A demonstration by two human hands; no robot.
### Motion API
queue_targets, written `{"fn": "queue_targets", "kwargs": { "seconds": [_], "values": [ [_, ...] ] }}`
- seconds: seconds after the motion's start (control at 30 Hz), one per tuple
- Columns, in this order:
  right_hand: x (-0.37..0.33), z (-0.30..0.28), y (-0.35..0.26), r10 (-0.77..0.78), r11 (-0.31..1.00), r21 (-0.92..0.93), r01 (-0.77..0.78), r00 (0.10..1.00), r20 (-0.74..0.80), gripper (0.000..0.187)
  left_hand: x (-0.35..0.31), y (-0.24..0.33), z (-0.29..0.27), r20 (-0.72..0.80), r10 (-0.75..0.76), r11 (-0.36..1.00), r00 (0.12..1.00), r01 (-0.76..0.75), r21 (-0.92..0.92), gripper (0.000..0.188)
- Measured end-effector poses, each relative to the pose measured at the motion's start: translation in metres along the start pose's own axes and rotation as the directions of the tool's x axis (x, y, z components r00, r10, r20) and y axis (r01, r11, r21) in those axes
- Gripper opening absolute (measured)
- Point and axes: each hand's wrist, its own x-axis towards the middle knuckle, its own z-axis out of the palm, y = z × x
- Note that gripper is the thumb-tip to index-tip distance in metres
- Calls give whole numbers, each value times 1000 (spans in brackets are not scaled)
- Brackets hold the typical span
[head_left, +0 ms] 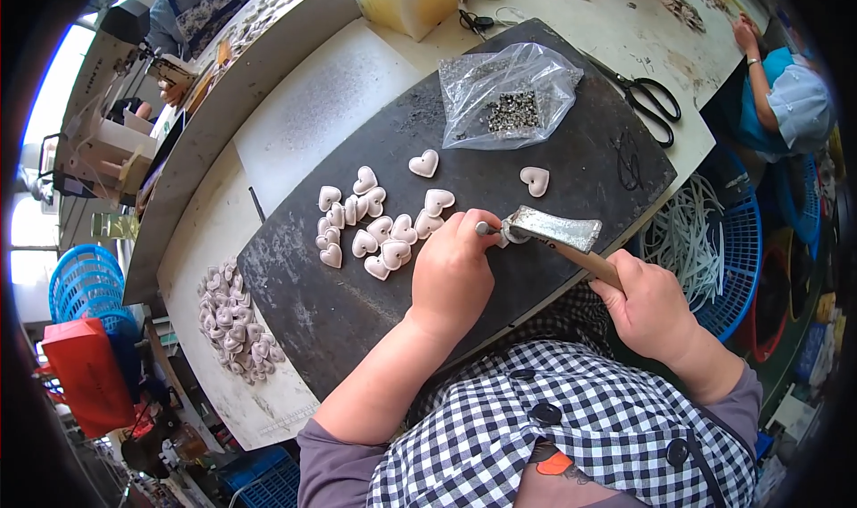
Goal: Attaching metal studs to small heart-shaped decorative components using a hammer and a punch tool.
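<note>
My right hand (650,304) is closed around the wooden handle of a hammer (561,229). Its worn metal head is just right of my left hand (453,265), close to a short metal rod (485,229) pinched in my left fingers. The rod's lower end is hidden, and I cannot tell whether the hammer touches it. Pale pink padded hearts (394,254), several with a small dark dot in the middle, lie left of my left hand on a dark board (295,285). One lone heart (535,181) lies beyond the hammer head.
A clear plastic bag (509,97) of small metal bits lies on the board's far part. Black-handled scissors (652,102) rest at the right. More hearts (234,320) are heaped at the left. A blue basket (739,240) holds pale strips. Other people sit at the far left and right.
</note>
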Motion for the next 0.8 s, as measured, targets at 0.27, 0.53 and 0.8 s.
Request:
{"fn": "queue_targets", "kwargs": {
  "seconds": [0.27, 0.53, 0.8],
  "values": [
    [-3, 5, -1, 80, 996, 39, -82, 996, 32, 24, 0, -2, 2, 9, -214, 960, 977, 212, -180, 20],
    [-7, 8, -5, 73, 997, -3, -73, 997, 17, 23, 10, 2, 4, 10, 112, 989, 994, -112, 98, 21],
    [-8, 14, -1, 76, 996, 36, -77, 997, 9, 23, 7, 1, 4, 7, -225, 949, 974, 221, -225, 8]
  ]
}}
